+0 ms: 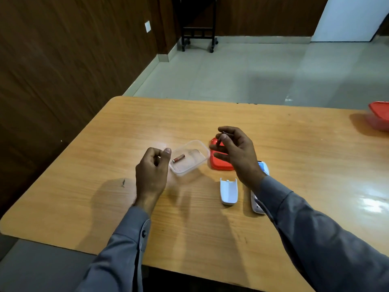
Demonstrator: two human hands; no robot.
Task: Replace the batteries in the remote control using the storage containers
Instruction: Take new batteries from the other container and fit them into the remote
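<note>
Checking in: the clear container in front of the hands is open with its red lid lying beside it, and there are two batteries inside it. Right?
Not quite. The head view shows one battery in the clear container, not two. The container is open, with its red lid lying beside it.

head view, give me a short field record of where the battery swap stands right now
open container: clear, lid off, one battery lying inside
red lid: flat on table, right of the container
right hand: pinches a small dark item, likely a battery, above the lid
left hand: curled, beside the container, holds nothing visible
back cover: off, lying on table
remote: partly hidden under right arm
second container: far right, red lid on
</note>
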